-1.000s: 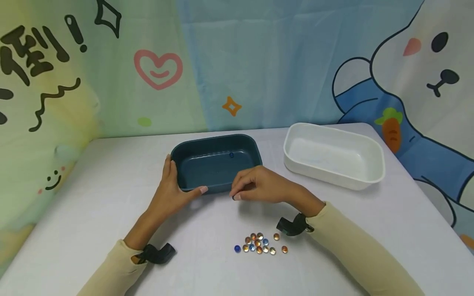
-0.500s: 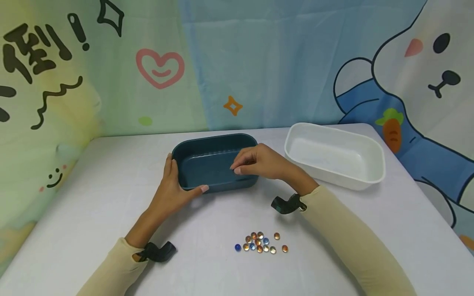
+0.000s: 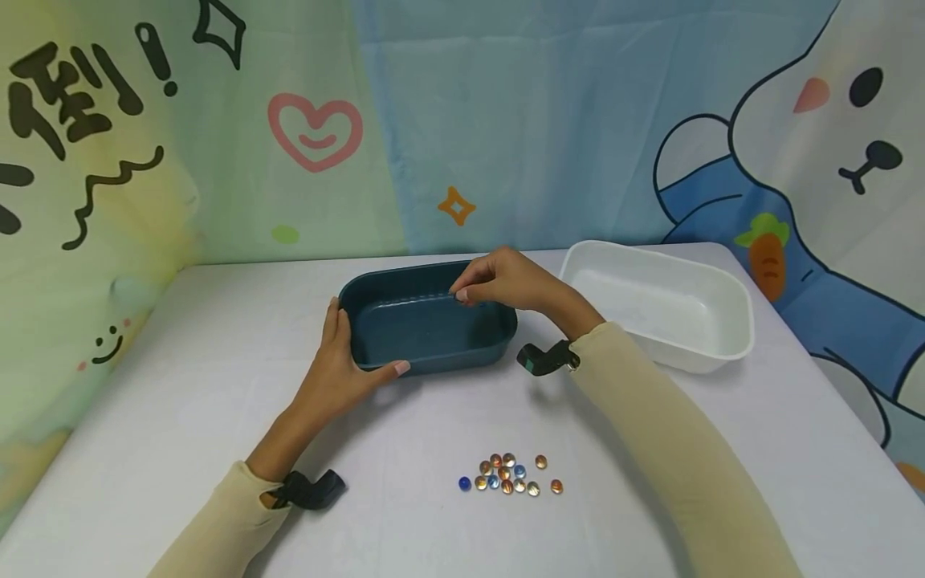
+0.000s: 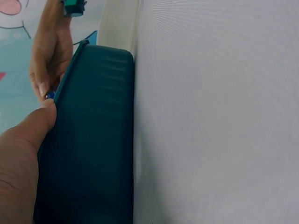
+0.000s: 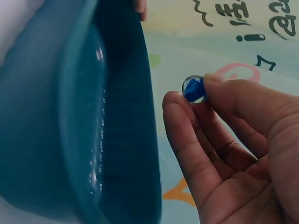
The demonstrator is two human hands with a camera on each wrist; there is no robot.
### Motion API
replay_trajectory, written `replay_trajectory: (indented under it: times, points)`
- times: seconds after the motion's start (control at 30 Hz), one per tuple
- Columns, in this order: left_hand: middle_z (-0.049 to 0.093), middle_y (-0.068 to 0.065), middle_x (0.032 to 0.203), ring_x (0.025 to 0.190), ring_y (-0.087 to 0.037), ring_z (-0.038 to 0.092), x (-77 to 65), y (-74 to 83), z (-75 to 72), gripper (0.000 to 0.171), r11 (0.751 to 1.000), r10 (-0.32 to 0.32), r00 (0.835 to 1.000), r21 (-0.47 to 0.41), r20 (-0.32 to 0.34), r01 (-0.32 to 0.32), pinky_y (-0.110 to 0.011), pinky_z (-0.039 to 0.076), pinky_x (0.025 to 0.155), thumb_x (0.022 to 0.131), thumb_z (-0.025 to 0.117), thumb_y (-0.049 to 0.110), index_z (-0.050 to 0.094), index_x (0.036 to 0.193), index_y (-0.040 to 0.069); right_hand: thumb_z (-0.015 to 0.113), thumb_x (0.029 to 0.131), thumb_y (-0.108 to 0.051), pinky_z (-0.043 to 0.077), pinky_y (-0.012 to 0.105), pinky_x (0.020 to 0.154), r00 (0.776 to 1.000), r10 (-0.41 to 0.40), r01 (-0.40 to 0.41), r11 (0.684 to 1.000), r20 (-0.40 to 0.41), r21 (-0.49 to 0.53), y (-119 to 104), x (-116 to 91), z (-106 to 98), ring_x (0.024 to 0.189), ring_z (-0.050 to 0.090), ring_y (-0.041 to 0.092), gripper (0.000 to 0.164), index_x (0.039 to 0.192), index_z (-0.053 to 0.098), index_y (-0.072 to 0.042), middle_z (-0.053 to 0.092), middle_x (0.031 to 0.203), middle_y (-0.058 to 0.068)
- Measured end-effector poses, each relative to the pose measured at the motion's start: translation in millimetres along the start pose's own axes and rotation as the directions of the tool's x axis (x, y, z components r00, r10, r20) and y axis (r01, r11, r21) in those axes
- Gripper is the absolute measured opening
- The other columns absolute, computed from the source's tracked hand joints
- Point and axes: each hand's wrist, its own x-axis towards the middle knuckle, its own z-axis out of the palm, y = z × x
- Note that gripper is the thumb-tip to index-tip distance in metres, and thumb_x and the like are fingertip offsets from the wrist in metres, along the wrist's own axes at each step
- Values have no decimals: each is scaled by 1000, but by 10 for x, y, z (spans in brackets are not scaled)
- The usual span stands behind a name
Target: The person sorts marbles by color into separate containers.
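Note:
My left hand [image 3: 336,363] holds the near-left corner of a dark teal plastic basin [image 3: 393,331], thumb on the front rim and fingers along the left end. In the left wrist view the thumb lies against the basin's upper edge. My right hand [image 3: 509,282] is raised over the basin's right part, hiding some of it. Between its thumb and fingers it pinches a clear glass marble [image 5: 194,89] with a blue core, seen best in the right wrist view. A small bluish spot shows inside the basin there, too unclear to identify.
Several glass marbles [image 3: 503,474], amber, clear and blue, lie loosely grouped on the white tablecloth [image 3: 390,514] in front of the basin. A white basin [image 3: 665,297] stands at the right, partly behind my right forearm. A printed cloth backdrop [image 3: 491,120] hangs behind the table.
My right hand has moved away from me, from in front of the basin to above its far right part, with the marble still pinched. My left hand keeps its hold on the basin.

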Motion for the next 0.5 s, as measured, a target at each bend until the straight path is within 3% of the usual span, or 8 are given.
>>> replay_trajectory:
  times: [0.27, 0.5]
  points:
    - [-13, -4, 161, 146, -33, 10, -7, 8, -12, 131, 1000, 4, 1000, 5, 8, -4, -54, 26, 110, 71, 71, 71, -1, 154, -1, 65, 95, -14, 47, 49, 93, 999, 45, -45, 999, -5, 23, 50, 74, -71, 93, 67, 23, 22, 112, 73, -4, 70, 108, 10]
    - [-12, -4, 161, 146, -33, 10, -6, -4, -12, 130, 1000, 11, 1000, 6, 5, -11, -54, 26, 109, 72, 72, 69, -2, 154, 0, 64, 96, -15, 46, 42, 96, 988, 153, -151, 987, -20, 55, 152, 194, -165, 101, 67, 28, 27, 117, 69, 1, 68, 116, 14]
